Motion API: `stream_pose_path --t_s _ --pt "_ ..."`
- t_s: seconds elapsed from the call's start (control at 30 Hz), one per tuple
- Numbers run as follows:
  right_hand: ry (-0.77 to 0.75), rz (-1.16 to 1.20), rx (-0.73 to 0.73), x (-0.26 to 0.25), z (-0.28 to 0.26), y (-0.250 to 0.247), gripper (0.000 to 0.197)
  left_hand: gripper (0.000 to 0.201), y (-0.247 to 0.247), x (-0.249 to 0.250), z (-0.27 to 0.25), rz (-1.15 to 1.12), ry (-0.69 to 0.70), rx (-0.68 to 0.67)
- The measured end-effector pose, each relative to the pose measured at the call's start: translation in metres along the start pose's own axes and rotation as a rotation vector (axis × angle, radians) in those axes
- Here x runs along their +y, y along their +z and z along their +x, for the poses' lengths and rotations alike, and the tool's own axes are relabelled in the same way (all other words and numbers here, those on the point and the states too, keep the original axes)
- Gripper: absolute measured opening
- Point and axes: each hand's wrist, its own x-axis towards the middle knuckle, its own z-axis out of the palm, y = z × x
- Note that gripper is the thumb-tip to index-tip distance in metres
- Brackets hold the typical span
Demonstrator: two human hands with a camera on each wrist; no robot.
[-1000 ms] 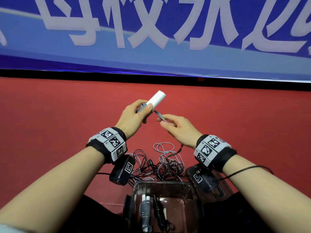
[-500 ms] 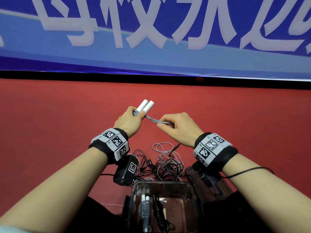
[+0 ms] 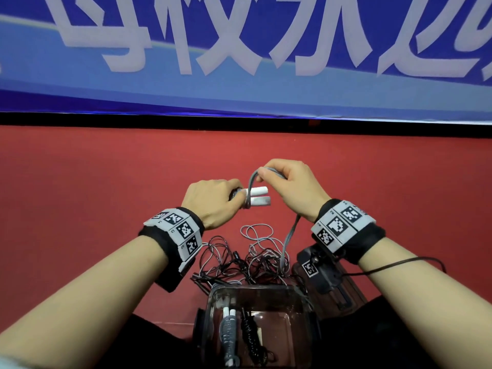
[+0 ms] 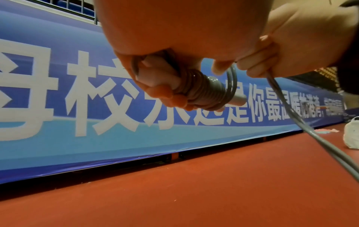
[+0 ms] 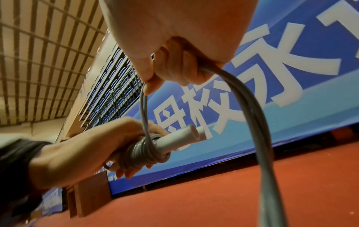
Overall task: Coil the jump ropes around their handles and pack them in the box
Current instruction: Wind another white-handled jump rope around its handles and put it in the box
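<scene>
My left hand [image 3: 213,202] grips a pair of white jump-rope handles [image 3: 259,196] held side by side, pointing right, with several turns of grey rope [image 4: 202,93] wound round them. Just above and to the right, my right hand [image 3: 287,182] pinches the grey rope [image 3: 253,182] and holds a loop over the handles. The rope's free length [image 3: 290,235] hangs from that hand to a tangle on the floor. In the right wrist view the coil [image 5: 143,152] sits beside the left fingers. A clear box [image 3: 255,291] below holds two coiled ropes, one grey [image 3: 227,331], one black [image 3: 249,334].
A tangle of grey and black ropes [image 3: 253,257] lies on the red floor [image 3: 106,195] between my wrists, just beyond the box. A blue banner [image 3: 239,62] runs along the back. A white bag [image 4: 351,135] sits far right on the floor.
The handles have swung from pointing away to pointing right. My right hand has risen from level with the handles to above them, carrying the rope over in another turn.
</scene>
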Motion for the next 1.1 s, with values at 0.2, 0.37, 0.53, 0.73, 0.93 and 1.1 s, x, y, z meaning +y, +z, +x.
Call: stream_pose_path --t_s 0.2,0.37,0.53,0.73,0.93,1.1 --pt "0.09 0.154 0.05 0.018 0.01 -0.006 0.029 0.07 -0.004 0.012 -0.005 -0.112 0.117 0.018" --pt "0.17 0.163 -0.033 0.021 0.01 -0.011 0.026 0.057 -0.005 0.016 -0.006 -0.175 0.171 0.028" --pt "0.34 0.312 -0.084 0.027 0.011 -0.014 0.03 0.055 -0.012 0.016 -0.005 -0.306 0.141 0.048" --pt "0.464 0.343 -0.164 0.031 0.005 -0.013 0.023 0.049 -0.009 0.016 -0.007 -0.538 0.112 -0.025" --pt "0.462 0.214 -0.202 0.023 0.0 0.001 0.037 0.054 -0.003 0.012 -0.006 -0.644 0.033 -0.06" --pt "0.385 0.085 -0.277 0.021 -0.001 0.007 0.04 0.051 0.0 0.012 -0.003 -0.73 -0.063 -0.029"
